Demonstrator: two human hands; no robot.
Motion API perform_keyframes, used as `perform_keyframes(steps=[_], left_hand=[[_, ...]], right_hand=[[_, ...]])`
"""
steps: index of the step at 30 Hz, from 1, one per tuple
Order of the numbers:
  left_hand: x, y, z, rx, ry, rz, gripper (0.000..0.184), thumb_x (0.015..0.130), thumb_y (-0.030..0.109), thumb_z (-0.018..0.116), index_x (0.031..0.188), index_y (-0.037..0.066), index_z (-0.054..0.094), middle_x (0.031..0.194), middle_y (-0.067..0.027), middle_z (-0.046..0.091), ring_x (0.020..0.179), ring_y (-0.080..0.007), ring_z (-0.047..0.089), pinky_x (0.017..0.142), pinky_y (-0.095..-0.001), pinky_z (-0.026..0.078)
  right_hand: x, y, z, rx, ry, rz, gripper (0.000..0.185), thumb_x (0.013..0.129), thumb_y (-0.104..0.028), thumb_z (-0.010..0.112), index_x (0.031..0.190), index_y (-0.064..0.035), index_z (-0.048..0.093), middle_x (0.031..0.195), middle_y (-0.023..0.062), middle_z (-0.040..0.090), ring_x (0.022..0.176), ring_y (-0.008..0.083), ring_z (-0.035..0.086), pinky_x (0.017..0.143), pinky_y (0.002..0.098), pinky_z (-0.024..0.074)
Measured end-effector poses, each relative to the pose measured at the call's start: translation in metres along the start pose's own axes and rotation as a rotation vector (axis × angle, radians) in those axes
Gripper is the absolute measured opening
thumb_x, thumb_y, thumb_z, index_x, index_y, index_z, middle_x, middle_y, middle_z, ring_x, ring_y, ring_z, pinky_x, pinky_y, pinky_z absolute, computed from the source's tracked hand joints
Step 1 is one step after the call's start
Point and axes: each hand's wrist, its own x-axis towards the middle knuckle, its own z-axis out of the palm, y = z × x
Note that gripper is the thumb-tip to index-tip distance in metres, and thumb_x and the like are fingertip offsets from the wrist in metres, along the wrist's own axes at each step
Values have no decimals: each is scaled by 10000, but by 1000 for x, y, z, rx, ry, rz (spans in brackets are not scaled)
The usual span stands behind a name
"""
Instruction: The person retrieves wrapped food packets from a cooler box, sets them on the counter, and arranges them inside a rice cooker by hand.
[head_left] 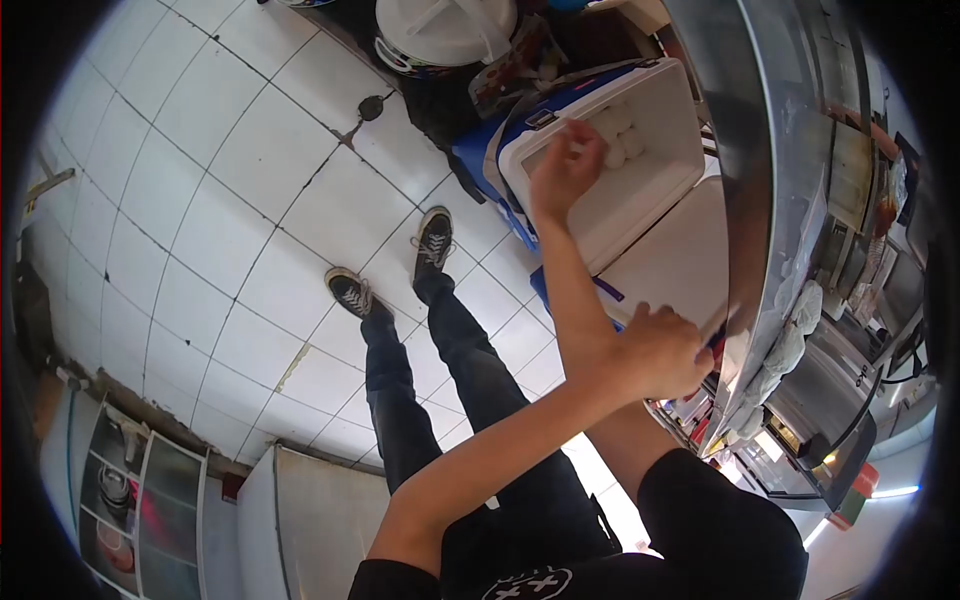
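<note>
My right hand is over the near rim of a white-lined cooler box, its fingers loosely bent and apart, with nothing visible in them. Several round white items lie at the far end inside the box. My left forearm crosses over my right arm. At the lower edge of the cooler's raised white lid, my left hand has its fingers curled round the edge; its fingertips are partly hidden.
A white lidded bucket stands beyond the cooler. Along the right runs a metal counter edge, with a plastic-wrapped item and metal equipment. White tiles cover the floor under my shoes. A glass-fronted cabinet is at lower left.
</note>
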Motion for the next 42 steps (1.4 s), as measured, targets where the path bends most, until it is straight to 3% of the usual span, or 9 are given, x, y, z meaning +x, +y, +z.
perform_keyframes(steps=[3,7,12,16,23,31,37,38,42], left_hand=[[10,11,-14,-34,-194,5,342,967,292,459,956,19,664,952,-199,687,972,-376,660,912,-495,486],[28,-12,1,-140,-184,64,352,979,308,459,973,22,665,991,-200,697,962,-374,655,938,-511,474],[35,-62,-3,-77,66,343,355,957,295,490,1063,5,665,1003,-229,686,1123,-375,578,1032,-489,415],[21,-100,16,-445,771,235,190,884,100,573,1025,35,682,1034,-157,648,1130,-337,556,1000,-440,410],[-122,-176,28,-323,754,-395,341,804,-28,646,1130,70,635,1126,-127,637,1078,-322,591,962,-441,423],[-292,-185,107,453,489,-1168,292,820,144,629,1090,35,607,1198,-146,553,1227,-317,472,1039,-572,310],[-287,-194,110,452,491,-1163,216,827,148,625,1018,50,597,1132,-112,582,1154,-300,514,1032,-541,319],[-284,-197,109,453,501,-1140,211,827,146,625,1013,52,597,1117,-107,585,1141,-297,518,1030,-532,321],[-283,-192,108,427,504,-1081,196,827,142,628,1001,58,598,1078,-96,589,1109,-289,527,1022,-507,328]], right_hand=[[53,96,-4,-15,340,217,285,930,-199,557,1094,33,581,1144,190,577,1049,294,577,856,391,493],[92,192,-24,377,494,1107,438,956,-282,521,1264,29,528,1225,180,559,1011,313,586,784,440,533],[127,331,-68,611,186,1085,496,1003,-380,410,1382,-76,510,1309,166,547,1178,317,550,945,480,525],[136,364,-81,560,-101,1074,493,996,-364,424,1377,-68,523,1333,163,546,1226,333,528,965,476,519],[155,406,-66,746,-44,1429,601,899,-442,621,1345,-44,555,1379,170,550,1277,328,519,939,416,526],[134,467,-58,938,-201,936,698,858,-406,697,1363,28,486,1395,168,570,1138,369,645,998,448,492],[154,459,-64,820,-84,1242,530,1001,-371,480,1353,26,477,1465,167,503,1319,272,506,967,446,493],[157,456,-60,531,-312,936,531,985,-387,458,1359,-11,496,1437,158,523,1299,286,516,1001,463,468],[144,394,-67,707,-3,1052,612,962,-470,450,1428,-72,427,1488,134,457,1350,272,447,1079,493,358]])
